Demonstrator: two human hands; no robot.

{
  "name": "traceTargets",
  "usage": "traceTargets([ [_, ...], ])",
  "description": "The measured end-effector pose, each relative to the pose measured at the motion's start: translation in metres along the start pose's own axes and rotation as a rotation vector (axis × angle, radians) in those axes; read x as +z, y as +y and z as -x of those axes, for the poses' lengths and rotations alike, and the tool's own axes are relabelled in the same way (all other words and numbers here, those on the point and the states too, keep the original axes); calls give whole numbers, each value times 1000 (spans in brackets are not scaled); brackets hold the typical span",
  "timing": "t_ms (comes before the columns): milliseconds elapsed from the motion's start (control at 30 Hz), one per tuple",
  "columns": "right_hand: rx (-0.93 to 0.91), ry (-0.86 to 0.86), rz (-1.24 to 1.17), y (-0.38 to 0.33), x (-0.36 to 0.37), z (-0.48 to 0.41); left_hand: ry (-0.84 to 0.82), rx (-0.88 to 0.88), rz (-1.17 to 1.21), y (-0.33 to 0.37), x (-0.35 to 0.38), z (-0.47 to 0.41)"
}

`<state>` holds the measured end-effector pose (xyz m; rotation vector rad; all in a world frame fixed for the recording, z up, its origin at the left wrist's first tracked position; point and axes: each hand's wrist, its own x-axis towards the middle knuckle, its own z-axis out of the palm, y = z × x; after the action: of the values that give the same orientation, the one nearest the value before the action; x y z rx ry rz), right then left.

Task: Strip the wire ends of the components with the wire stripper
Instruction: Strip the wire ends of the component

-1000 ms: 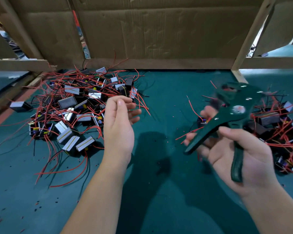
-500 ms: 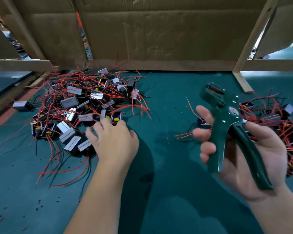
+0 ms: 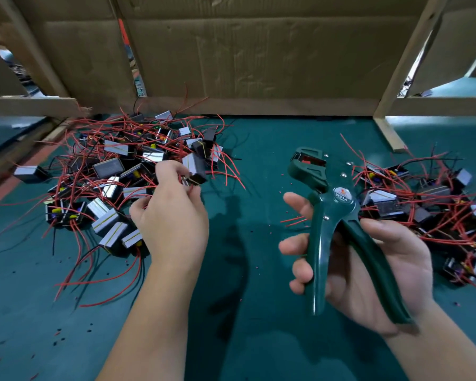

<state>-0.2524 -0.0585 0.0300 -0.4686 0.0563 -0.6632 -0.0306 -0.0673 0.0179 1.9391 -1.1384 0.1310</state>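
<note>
- Teal-green matting covers the bench [image 3: 261, 149], seen from a head-worn camera looking down at two bare forearms.
- The left hand [image 3: 171, 218] reaches over the near right edge of a heap of small black box-shaped components with silvery faces and long red and black wires [image 3: 107, 174], which lies on the left side of the bench.
- Its fingers are curled, and the fingertips pinch one small black component with a silver face [image 3: 195, 169] at the right edge of that heap.
- Whether this component is lifted clear of the ones beside it cannot be told.
- The right hand [image 3: 374, 270] is turned palm up to the right of centre and grips a dark green metal wire stripper with two long handles [image 3: 331, 215].
- The fingers wrap round the left handle and the thumb lies across the right one.
- The two handles are spread apart, and the head of the tool, with a red insert, points up and away from the person.
- The stripper is held above the bench between the two heaps, nearer the right one.
- A second tangle of the same black components and red wires [image 3: 423, 204] lies on the right of the bench, just behind the right hand.
- Small red and black specks are scattered on the matting.
- Brown corrugated cardboard sheets [image 3: 259, 50] stand along the far edge, with pale wooden frame posts [image 3: 390, 133] in front of them.
</note>
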Motion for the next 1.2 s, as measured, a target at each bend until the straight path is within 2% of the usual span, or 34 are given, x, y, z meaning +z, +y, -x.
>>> traceTargets([
  [67, 8, -24, -45, -2, 4, -3, -2, -23, 147, 0, 1, 0],
  [167, -12, -13, 1, -3, 6, -3, -70, -32, 506, 5, -1, -1],
  [233, -31, 46, 109, -1, 7, -3, -104, 73, 597, 9, -2, 0],
  [300, -64, 116, 218, 1, 7, -3, -160, 215, 553, 13, -2, 4],
  [433, -111, 125, 275, 3, 7, -4, -274, 458, 310, 20, 1, 11],
  [567, -161, 183, 320, 5, 6, -5, -378, 526, 292, 25, 1, 17],
  [633, -177, 202, 331, 6, 5, -5, -478, 485, 387, 24, -1, 20],
  [733, -191, 191, 325, 5, 5, -4, -616, 300, 656, 26, -4, 20],
  [867, -172, 166, 297, 2, 9, -2, -553, -88, 860, 20, -3, 3],
  [933, -160, 145, 294, 0, 10, -1, -592, -237, 1024, 14, -6, -5],
  [1000, -127, 114, 294, 0, 11, -2, -683, -209, 1073, 12, -7, -6],
  [1067, -84, 88, 312, 1, 11, -2, -751, -118, 1026, 14, -5, 1],
  [1200, -46, 110, 364, 8, 11, -4, -740, -106, 1130, 22, 1, 11],
])
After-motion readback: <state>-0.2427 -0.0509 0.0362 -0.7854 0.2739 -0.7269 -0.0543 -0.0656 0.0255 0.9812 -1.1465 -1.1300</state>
